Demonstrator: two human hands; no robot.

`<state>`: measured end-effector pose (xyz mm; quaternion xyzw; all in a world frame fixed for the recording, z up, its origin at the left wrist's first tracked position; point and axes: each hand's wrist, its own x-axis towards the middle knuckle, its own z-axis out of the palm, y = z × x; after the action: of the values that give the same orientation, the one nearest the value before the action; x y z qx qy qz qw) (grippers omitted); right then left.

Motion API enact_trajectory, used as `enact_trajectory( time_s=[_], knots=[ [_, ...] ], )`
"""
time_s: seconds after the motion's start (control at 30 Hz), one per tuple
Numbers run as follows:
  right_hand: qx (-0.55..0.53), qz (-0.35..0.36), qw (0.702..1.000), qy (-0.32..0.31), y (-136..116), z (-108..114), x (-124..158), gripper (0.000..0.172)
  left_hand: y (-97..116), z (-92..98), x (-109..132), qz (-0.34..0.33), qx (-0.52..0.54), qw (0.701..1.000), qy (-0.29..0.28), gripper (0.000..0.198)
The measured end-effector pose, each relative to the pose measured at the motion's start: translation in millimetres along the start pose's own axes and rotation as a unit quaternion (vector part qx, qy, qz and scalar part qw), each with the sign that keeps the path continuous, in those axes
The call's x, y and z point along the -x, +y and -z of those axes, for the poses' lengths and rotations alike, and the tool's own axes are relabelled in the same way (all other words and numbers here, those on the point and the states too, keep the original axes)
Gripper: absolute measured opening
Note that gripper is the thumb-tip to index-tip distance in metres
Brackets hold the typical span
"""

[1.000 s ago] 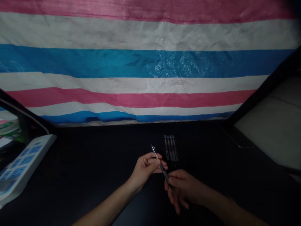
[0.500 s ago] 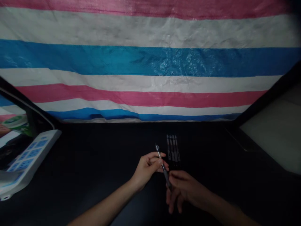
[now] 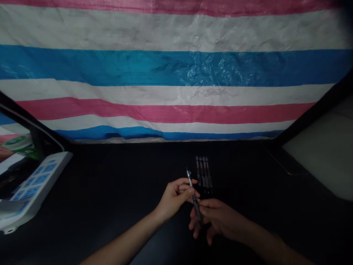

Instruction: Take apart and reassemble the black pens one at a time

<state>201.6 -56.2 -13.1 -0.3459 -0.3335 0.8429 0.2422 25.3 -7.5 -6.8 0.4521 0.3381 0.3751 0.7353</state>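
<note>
In the head view a slim clear-barrelled pen [image 3: 190, 180] with a dark grip slants between my two hands, its clip end pointing away. My left hand [image 3: 178, 197] is closed, pinching the barrel between thumb and fingers. At the dark grip end, the thumb and forefinger of my right hand [image 3: 216, 217] close on the pen, while its lower fingers hang curled and apart. Dim light hides the tip. Just beyond the hands, several similar pens [image 3: 203, 175] lie side by side on the black tabletop [image 3: 124, 184], all roughly parallel.
A white power strip [image 3: 41, 187] with blue socket faces lies along the left edge. Past it are a green-and-white container [image 3: 22, 145] and dark clutter. A striped plastic sheet [image 3: 171, 70] hangs across the back. A pale panel [image 3: 322, 154] stands on the right.
Both hands and the held pen have shifted slightly right in view. The right hand's lower fingers have moved left beneath the grip. The row of pens lies as before.
</note>
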Motion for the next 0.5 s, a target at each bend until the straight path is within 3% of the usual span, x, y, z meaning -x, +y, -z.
enact_trajectory(
  time_s=[0.07,0.5],
  knots=[
    [0.008,-0.002,1.0,0.012,-0.1,0.1,0.1,0.034,-0.1,-1.1,0.1,-0.003,-0.003,1.0,-0.002,0.034],
    [-0.006,-0.014,1.0,-0.003,-3.4,-0.2,0.8,0.048,1.1,-3.0,-1.0,-0.004,0.014,1.0,0.02,0.036]
  ],
)
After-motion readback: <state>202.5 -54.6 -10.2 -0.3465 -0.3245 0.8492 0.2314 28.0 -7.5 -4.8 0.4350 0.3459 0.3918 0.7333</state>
